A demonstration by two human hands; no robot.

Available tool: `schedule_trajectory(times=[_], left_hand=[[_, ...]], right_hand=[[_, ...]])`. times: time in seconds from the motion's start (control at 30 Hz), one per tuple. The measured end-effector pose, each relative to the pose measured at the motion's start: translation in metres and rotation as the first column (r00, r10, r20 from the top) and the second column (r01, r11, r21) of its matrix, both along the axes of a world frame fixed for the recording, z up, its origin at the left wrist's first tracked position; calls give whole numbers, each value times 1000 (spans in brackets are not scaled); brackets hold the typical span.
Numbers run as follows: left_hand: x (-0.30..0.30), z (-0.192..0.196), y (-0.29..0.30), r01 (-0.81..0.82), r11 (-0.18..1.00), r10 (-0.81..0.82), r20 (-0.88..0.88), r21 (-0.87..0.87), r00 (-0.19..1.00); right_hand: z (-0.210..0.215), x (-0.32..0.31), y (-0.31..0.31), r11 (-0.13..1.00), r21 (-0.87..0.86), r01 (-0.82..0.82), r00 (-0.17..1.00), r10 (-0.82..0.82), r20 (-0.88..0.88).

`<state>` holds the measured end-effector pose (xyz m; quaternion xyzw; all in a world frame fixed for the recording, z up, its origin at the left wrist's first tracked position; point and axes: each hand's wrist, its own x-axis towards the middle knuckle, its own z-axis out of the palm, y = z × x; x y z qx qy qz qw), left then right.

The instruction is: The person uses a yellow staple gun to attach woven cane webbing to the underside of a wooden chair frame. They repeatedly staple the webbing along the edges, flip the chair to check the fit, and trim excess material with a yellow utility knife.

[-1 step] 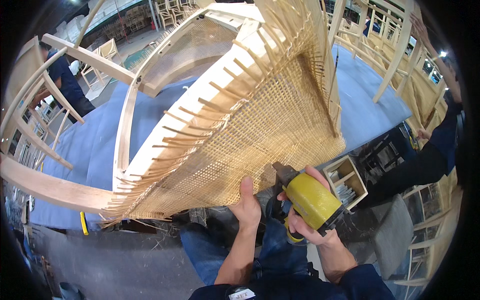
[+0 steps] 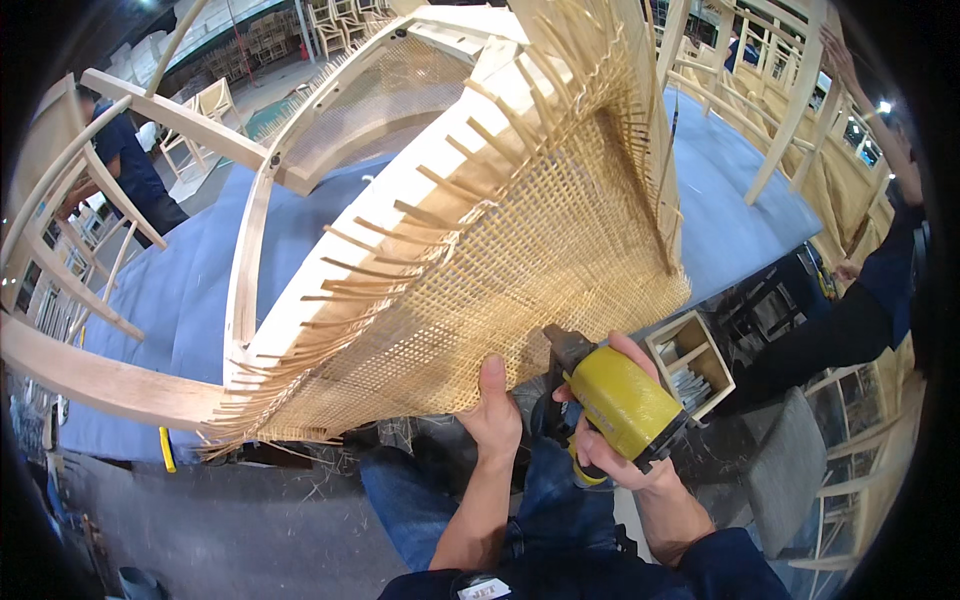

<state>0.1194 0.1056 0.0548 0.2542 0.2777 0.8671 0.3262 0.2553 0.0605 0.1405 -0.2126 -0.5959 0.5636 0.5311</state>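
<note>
A tan woven cane sheet with an open lattice and loose fringed ends spans the centre of the frame, along a pale curved wooden chair rail. At its lower edge the left hand pinches the cane, thumb on the near face; its other fingers are mostly hidden behind. The right hand has its fingers wrapped around a yellow-bodied, dark-nosed power fastening tool; whether one rests on a trigger, I cannot tell.

The nose sits at the sheet's lower edge, contact unclear, and close to the left thumb. A slip or stray shot could hurt that hand, I judge. Firing off the wood could split strands, and a slack pinch could let the weave pucker or skew. The fringe might snag on the tool.

Counted: one cane sheet, one tool, two hands; right of centre, one pale wooden open box with one divider and a cluster of silver metal strips, too bunched to count. Beyond lies one blue cloth-covered desk. One dark-clothed co-worker is at the right edge, another at upper left.
</note>
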Motion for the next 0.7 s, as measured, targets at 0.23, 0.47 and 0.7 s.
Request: schedule_trajectory(times=[0.23, 0.47, 0.7], left_hand=[[-5, -5, -5, 82, 995, -80, 32, -55, 996], [-8, -8, -4, 139, 985, -137, 24, -100, 990], [-3, -9, -5, 156, 981, -153, 34, -118, 988]], right_hand=[[-4, -10, 11, 986, 156, 64, 972, -97, 215], [-3, -15, 18, 981, 188, 52, 951, -106, 291], [-2, -21, 9, 976, 194, 103, 950, -154, 272]])
